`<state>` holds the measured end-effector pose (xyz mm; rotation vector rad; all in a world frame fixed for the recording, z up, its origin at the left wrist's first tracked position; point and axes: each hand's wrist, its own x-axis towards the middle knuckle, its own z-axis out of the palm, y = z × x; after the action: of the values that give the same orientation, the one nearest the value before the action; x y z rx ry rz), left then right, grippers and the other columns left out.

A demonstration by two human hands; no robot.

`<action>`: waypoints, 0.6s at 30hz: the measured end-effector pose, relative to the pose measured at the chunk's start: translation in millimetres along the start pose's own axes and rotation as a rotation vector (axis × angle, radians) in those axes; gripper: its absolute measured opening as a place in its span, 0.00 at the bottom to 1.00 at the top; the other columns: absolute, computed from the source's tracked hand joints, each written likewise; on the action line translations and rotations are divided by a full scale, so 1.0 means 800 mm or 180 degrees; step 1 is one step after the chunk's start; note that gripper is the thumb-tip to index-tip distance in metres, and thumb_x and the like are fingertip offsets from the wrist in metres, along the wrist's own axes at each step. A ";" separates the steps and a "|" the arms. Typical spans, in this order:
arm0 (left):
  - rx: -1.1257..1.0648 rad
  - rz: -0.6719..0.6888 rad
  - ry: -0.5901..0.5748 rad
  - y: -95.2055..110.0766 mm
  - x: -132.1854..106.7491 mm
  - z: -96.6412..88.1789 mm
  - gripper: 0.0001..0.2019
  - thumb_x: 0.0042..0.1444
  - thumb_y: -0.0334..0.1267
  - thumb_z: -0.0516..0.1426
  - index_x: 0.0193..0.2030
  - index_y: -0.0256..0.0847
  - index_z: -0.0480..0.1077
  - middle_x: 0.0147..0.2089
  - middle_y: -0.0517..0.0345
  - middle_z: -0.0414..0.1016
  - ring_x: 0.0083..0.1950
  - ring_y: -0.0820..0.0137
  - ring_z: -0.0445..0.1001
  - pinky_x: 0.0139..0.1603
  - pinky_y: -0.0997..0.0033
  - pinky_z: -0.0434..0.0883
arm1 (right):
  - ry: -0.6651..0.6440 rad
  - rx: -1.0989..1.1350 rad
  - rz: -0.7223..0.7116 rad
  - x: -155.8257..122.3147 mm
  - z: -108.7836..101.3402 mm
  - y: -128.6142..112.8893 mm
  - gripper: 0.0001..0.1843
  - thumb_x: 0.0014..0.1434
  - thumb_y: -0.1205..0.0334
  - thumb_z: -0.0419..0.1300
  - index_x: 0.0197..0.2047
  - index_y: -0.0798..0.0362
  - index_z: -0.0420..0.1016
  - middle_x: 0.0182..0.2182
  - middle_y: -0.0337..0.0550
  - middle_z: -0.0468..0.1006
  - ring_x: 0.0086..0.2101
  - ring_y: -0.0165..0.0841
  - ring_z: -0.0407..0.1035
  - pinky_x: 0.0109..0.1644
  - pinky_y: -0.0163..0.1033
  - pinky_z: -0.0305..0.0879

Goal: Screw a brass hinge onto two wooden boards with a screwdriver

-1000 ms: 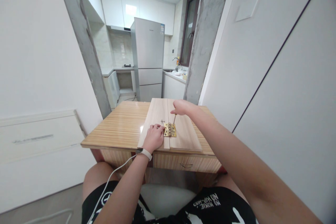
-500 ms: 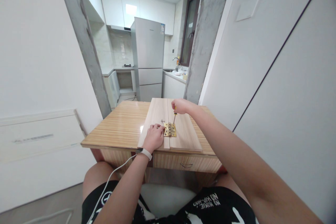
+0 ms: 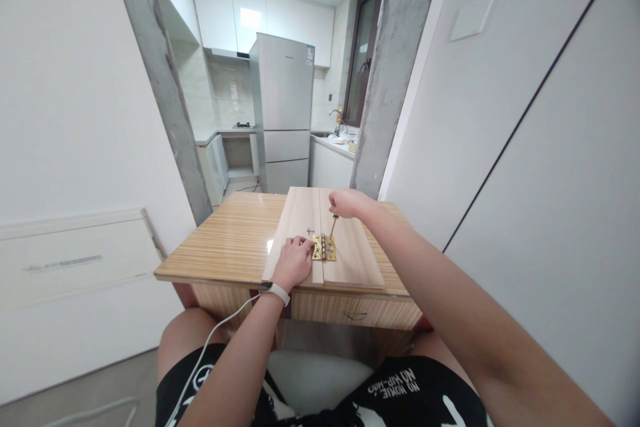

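A brass hinge lies unfolded across the seam between two pale wooden boards. My right hand is closed around the handle of a screwdriver. The screwdriver's shaft slants down, and its tip meets the upper part of the hinge's right leaf. The handle is mostly hidden by my fingers. My left hand lies flat on the left board, fingers stretched out, with fingertips at the hinge's left edge. Just above them is a small dark cross-shaped bit, too small to make out.
Under the boards stands a striped wooden table with a drawer handle at its front. A white cable runs from near my left wrist down over my lap. Beyond the table are a fridge and a sink counter.
My right hand has shifted and turned slightly on the screwdriver, covering more of the handle. The left hand, the hinge and the boards stay where they were.
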<state>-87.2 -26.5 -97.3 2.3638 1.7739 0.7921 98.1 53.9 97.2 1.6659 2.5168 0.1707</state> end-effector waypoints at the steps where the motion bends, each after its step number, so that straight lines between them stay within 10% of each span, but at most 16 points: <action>1: 0.0001 0.0004 0.0005 0.000 0.000 0.000 0.19 0.73 0.38 0.50 0.63 0.47 0.76 0.62 0.45 0.74 0.61 0.54 0.67 0.65 0.51 0.67 | 0.0031 -0.0007 -0.0033 0.001 0.001 0.000 0.16 0.68 0.55 0.65 0.55 0.50 0.83 0.54 0.53 0.85 0.54 0.44 0.80 0.51 0.39 0.72; 5: -0.0001 0.0025 0.0014 -0.001 0.000 0.001 0.18 0.73 0.38 0.50 0.63 0.47 0.76 0.61 0.45 0.74 0.61 0.54 0.68 0.64 0.52 0.67 | 0.0082 -0.0060 -0.0065 0.003 0.004 -0.001 0.19 0.63 0.59 0.70 0.57 0.54 0.82 0.54 0.53 0.85 0.53 0.43 0.80 0.50 0.36 0.72; 11: 0.0016 0.0042 0.0037 0.000 0.000 -0.001 0.18 0.73 0.37 0.50 0.62 0.47 0.76 0.61 0.46 0.74 0.61 0.54 0.68 0.64 0.53 0.66 | 0.0119 0.0024 0.0256 -0.002 0.001 -0.002 0.31 0.69 0.38 0.62 0.58 0.58 0.81 0.54 0.64 0.83 0.55 0.48 0.79 0.54 0.41 0.72; 18: 0.0061 0.0032 0.0038 -0.001 0.000 0.000 0.17 0.73 0.38 0.50 0.62 0.48 0.76 0.61 0.46 0.74 0.60 0.54 0.68 0.62 0.53 0.67 | 0.0098 0.0043 0.0191 -0.004 -0.002 -0.004 0.20 0.70 0.47 0.62 0.57 0.50 0.84 0.53 0.56 0.85 0.55 0.45 0.79 0.54 0.40 0.72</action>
<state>-87.5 -26.2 -97.7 2.3867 1.7837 0.7957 96.0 49.4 98.7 1.7582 2.4969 0.1868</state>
